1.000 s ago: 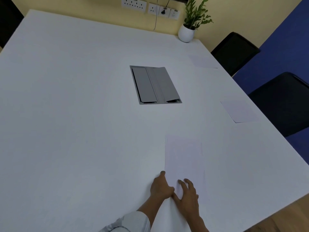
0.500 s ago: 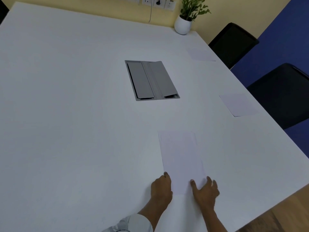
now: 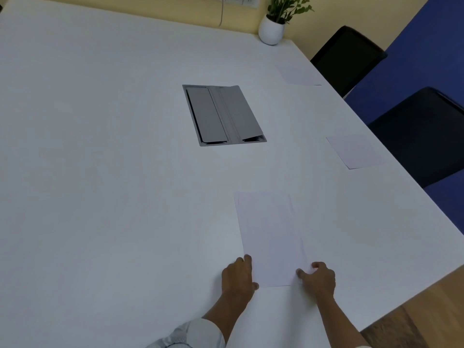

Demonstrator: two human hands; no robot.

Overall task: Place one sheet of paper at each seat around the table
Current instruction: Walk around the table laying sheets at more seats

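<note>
A white sheet of paper [image 3: 271, 237] lies flat on the white table [image 3: 100, 172] right in front of me, its long side pointing away. My left hand [image 3: 238, 275] grips its near left edge, thumb at the bottom corner. My right hand [image 3: 319, 278] pinches the near right corner with thumb and fingers. A second sheet [image 3: 354, 150] lies at the right edge before the nearer black chair [image 3: 424, 131]. A third sheet [image 3: 298, 75] lies before the farther black chair [image 3: 346, 56].
A grey cable hatch [image 3: 223, 114] is set into the table's middle. A potted plant in a white pot [image 3: 272, 31] stands at the far right corner under wall sockets. The table's right edge runs diagonally, with wooden floor [image 3: 426, 310] beyond.
My hands have spread apart from the middle of the sheet's near end to its two near corners. The sheet now lies straighter and fully on the table.
</note>
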